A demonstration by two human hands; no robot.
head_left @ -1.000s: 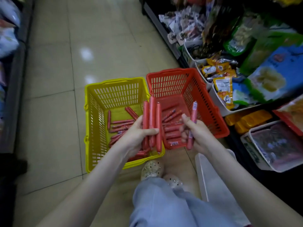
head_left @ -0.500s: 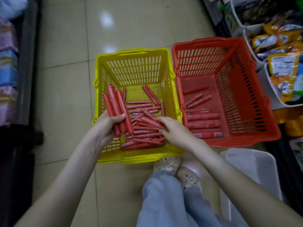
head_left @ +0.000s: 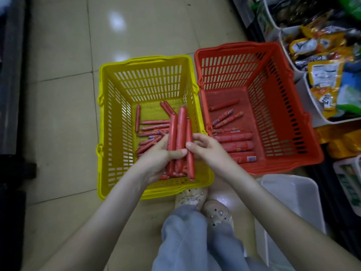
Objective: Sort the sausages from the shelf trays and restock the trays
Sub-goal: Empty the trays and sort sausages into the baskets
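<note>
Over the near right corner of the yellow basket [head_left: 146, 59], the left hand [head_left: 156, 159] is curled round a bundle of sausages [head_left: 181, 130], thumb across the front. The right hand [head_left: 207, 151] meets it from the side, fingertips pinching the outermost thin sausage [head_left: 191, 167]. The bundle's long axis runs near to far, tips pointing at the yellow basket's far wall and leaning slightly right. Freeing that one probably means sliding it lengthwise. The right hand is nearer the red basket [head_left: 234, 45], which sits against the yellow basket's right side and holds thicker sausages [head_left: 234, 145]. Loose thin ones [head_left: 154, 127] lie on the yellow basket's bottom.
</note>
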